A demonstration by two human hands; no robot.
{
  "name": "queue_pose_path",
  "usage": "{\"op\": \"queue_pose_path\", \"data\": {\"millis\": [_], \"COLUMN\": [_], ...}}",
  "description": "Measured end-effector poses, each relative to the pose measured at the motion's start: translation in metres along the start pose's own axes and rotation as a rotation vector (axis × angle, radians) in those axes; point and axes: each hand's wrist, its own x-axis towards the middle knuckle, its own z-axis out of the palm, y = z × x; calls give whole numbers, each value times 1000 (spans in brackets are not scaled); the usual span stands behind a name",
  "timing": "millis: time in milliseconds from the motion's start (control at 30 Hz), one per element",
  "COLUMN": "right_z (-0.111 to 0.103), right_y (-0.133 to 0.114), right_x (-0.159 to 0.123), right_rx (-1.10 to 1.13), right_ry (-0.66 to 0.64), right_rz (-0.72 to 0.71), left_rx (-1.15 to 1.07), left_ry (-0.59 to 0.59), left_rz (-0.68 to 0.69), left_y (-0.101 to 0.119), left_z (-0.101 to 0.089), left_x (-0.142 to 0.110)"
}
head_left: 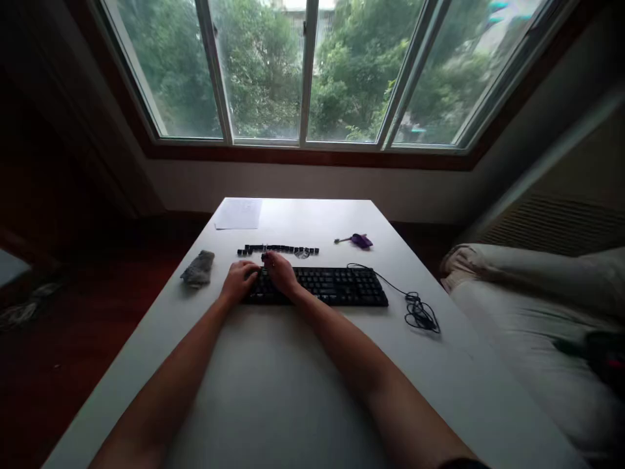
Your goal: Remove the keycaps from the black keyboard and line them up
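A black keyboard lies across the middle of the white table. My left hand rests on its left end with the fingers curled over the keys. Just beside it, my right hand is over the keyboard's upper left part, fingers pinched together at the back edge; what they grip is too small to make out. A row of loose black keycaps lies on the table right behind the keyboard, with a small wire tool near it.
A grey cloth lies left of the keyboard. The coiled keyboard cable sits to the right. A purple tool and a sheet of paper lie further back. A bed borders the table's right side.
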Motion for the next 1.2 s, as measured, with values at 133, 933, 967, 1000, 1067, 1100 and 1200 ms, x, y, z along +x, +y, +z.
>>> {"op": "queue_pose_path", "data": {"millis": [133,933,967,1000,1067,1100,1200], "right_z": [-1,-15,-15,-15,-15,-15,-14], "right_y": [0,-13,-13,-13,-13,-12,-10], "right_x": [0,-1,0,0,2,3,4], "right_rx": [-22,-139,-135,-124,-98,-88,-75], "right_ry": [2,-158,-162,-167,-170,-170,-169], "right_rz": [35,74,82,95,124,136,159], "left_rx": [-30,-14,-14,-14,-15,-15,-12], "left_ry": [19,10,8,6,4,3,2], "left_rz": [11,-17,-16,-14,-12,-12,-12], "left_y": [0,11,11,11,11,10,10], "left_z": [1,-2,-2,-2,-2,-2,-2], "left_x": [0,2,2,2,2,2,1]}}
